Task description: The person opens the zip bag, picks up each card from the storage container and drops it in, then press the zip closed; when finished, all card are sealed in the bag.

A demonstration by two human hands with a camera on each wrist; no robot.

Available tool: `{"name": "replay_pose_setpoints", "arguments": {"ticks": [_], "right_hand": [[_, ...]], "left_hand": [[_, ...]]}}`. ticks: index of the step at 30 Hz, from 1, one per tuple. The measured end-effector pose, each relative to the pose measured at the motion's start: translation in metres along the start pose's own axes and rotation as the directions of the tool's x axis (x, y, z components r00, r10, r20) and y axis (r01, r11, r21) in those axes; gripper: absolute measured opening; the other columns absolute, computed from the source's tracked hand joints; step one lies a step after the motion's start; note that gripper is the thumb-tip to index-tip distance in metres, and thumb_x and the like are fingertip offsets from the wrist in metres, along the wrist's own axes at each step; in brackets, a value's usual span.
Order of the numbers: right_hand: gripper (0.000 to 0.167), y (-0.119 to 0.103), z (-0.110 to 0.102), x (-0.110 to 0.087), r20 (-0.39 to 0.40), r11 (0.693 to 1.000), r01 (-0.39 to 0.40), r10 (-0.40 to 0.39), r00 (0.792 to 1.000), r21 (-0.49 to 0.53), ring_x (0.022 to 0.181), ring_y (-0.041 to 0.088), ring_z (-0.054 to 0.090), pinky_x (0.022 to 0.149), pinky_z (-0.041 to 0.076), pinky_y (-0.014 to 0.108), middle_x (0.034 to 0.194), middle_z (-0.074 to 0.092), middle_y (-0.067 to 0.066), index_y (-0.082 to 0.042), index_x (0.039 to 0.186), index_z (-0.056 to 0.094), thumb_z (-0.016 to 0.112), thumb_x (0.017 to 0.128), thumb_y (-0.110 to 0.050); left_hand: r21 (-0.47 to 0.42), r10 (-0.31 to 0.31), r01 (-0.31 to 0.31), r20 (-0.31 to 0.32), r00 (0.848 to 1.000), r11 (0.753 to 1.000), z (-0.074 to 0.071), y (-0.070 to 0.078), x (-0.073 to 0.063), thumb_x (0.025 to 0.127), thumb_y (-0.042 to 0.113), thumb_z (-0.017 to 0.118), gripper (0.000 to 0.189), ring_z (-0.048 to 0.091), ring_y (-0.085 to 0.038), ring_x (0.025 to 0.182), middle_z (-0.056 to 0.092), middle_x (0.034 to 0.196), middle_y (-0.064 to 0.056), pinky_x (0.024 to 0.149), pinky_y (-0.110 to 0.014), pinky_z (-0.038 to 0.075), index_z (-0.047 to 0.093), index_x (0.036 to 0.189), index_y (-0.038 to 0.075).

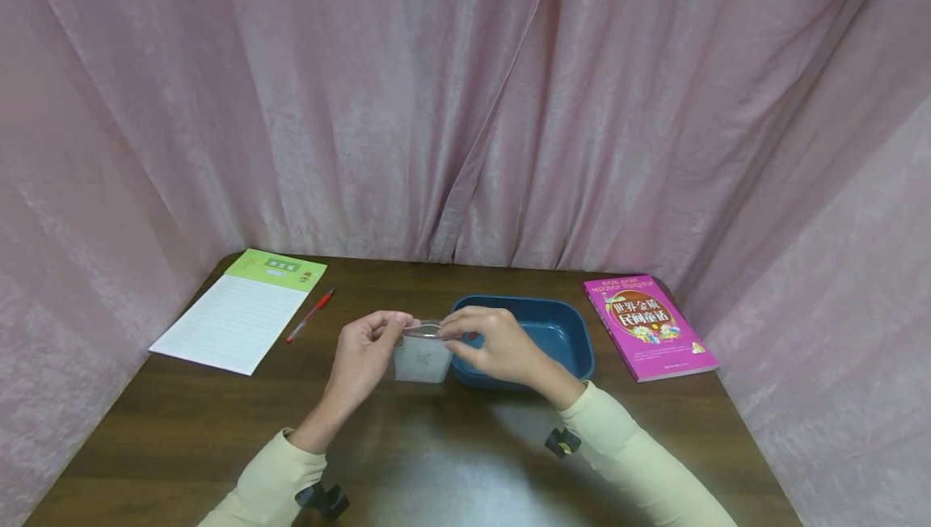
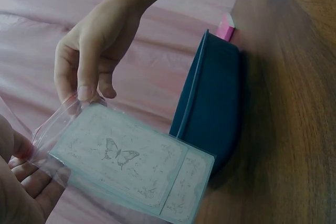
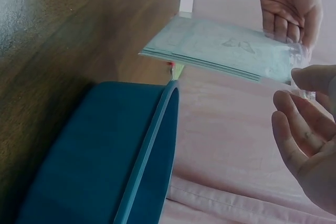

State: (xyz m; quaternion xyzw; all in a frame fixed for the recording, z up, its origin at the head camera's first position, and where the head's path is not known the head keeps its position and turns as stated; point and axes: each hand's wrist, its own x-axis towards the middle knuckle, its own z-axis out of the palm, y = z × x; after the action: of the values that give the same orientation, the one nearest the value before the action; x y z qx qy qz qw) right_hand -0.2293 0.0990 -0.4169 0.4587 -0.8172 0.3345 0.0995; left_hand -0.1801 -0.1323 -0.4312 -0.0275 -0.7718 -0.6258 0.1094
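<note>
A clear zip bag [image 1: 423,359] hangs upright above the table, its mouth uppermost and slightly parted. Inside it are several pale green sheets or cards [image 2: 121,156] with a butterfly print, stacked together. My left hand [image 1: 367,349] pinches one top corner of the bag between thumb and fingers. At the opposite top corner, my right hand [image 1: 498,345] pinches the rim with thumb and index finger; its other fingers [image 3: 281,124] are loosely bent in the right wrist view. Close beside the bag on the right stands a blue basin [image 1: 560,325], partly behind my right hand.
A lined writing pad [image 1: 236,313] with a green header lies at the left, with a red pen [image 1: 310,315] beside it. On the right is a pink book [image 1: 647,325]. Pink curtains [image 1: 465,107] surround the brown wooden table [image 1: 436,462].
</note>
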Motion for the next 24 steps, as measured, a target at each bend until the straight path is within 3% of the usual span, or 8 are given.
{"name": "replay_pose_setpoints", "arguments": {"ticks": [11,18,24], "right_hand": [[0.025,0.004,-0.003,-0.009,-0.110,0.994,-0.041,0.052,0.993,0.097,0.085,0.006,0.071,0.073,0.059,0.032,0.104,0.077,0.002,-0.006,0.115,0.076,0.077,0.091,-0.010],[0.024,0.010,0.001,-0.014,-0.112,0.987,-0.100,0.115,0.987,0.127,0.083,0.004,0.069,0.072,0.060,0.041,0.100,0.077,-0.001,-0.008,0.112,0.077,0.079,0.090,-0.016],[0.020,0.011,0.009,-0.016,-0.124,0.982,-0.114,0.133,0.983,0.151,0.080,0.002,0.067,0.070,0.060,0.038,0.093,0.076,-0.006,-0.014,0.108,0.078,0.080,0.090,-0.021]], "left_hand": [[0.014,0.001,0.000,-0.039,0.999,1.000,-0.005,-0.001,-0.002,0.102,0.031,0.064,0.028,0.069,-0.017,0.089,0.079,0.102,-0.005,0.074,-0.024,0.052,0.077,0.107,0.007],[0.001,0.003,-0.003,-0.052,0.999,1.000,-0.006,0.002,-0.002,0.102,0.028,0.065,0.025,0.069,-0.016,0.087,0.079,0.101,-0.004,0.074,-0.024,0.052,0.078,0.106,0.007],[-0.003,0.002,-0.002,-0.048,0.999,1.000,-0.006,0.001,-0.003,0.102,0.029,0.064,0.026,0.068,-0.015,0.086,0.079,0.102,-0.005,0.073,-0.024,0.051,0.077,0.107,0.006]]}}
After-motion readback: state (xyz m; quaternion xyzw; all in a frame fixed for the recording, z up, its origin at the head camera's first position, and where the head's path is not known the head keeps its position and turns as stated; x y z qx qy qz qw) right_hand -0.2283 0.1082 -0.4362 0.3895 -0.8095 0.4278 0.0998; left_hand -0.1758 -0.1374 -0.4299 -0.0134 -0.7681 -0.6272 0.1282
